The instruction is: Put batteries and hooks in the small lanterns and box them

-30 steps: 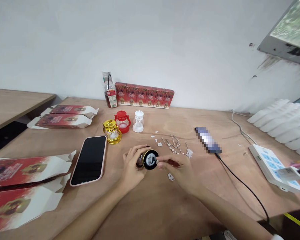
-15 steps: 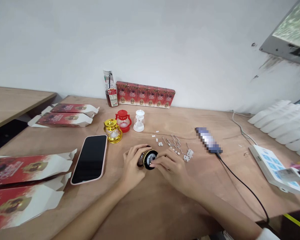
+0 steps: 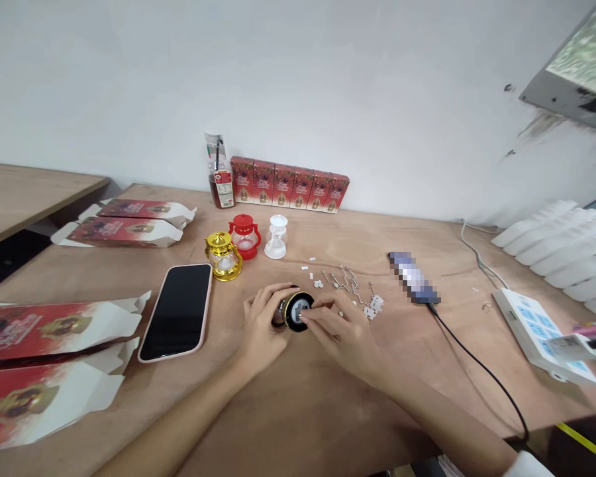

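Observation:
My left hand is wrapped round a small black lantern with gold trim, lying on its side with its round base turned toward my right hand. A pale disc with a small grey part shows inside the base. My right hand pinches at this base; whatever its fingertips hold is too small to make out. Beyond my hands stand a gold lantern, a red lantern and a white lantern. Bent metal wires, white button-like pieces and pale flat plates lie just past my right hand.
A pink-edged phone lies left, near open red cartons. A drink bottle and a row of red boxes stand against the wall. Rightward are a phone on a cable, a power strip and stacked white pieces.
My right fingertips have shifted slightly at the lantern's base, uncovering more of the grey part. My left hand keeps its hold. The whole view has shifted a little.

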Motion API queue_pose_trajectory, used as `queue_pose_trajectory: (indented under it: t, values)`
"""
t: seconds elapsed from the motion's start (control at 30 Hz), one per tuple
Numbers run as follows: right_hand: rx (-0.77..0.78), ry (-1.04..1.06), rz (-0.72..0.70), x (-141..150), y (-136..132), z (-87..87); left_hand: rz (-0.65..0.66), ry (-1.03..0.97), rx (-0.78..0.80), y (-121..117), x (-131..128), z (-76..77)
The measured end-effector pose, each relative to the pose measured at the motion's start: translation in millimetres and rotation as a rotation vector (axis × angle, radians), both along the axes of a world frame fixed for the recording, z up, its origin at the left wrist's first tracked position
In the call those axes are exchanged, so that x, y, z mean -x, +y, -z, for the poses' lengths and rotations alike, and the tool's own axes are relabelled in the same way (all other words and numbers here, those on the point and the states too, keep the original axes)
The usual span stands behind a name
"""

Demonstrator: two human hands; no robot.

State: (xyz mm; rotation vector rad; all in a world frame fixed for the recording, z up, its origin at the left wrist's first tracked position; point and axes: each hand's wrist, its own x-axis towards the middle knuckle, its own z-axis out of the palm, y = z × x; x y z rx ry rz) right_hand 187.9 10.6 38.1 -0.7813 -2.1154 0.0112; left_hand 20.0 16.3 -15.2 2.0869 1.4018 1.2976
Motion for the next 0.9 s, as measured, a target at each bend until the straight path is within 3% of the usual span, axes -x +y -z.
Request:
queue_pose_trajectory:
  t: [0.27, 0.43, 0.5, 0.63, 0.9]
  values:
    - [0.053, -0.042, 0.013, -7, -4, -5.3, -0.015, 0.009, 0.019, -1, -1, -2.6]
    - [0.152, 0.01, 0.247, -42, 12, -3.1, -0.021, 0.009, -0.007, -1, -1, -0.9]
    - [0.219, -0.124, 0.291, -58, 23, 3.5, -0.021, 0.009, -0.011, 0, -1, 0.0]
    - [0.33, -0.517, 0.18, -79, 32, 20.1, -0.012, 0.015, -0.008, 1, 0, 0.5]
    - [0.036, -0.753, 0.083, -89, 31, 37.0, -0.01, 0.019, -0.012, 1, 0, 1.2]
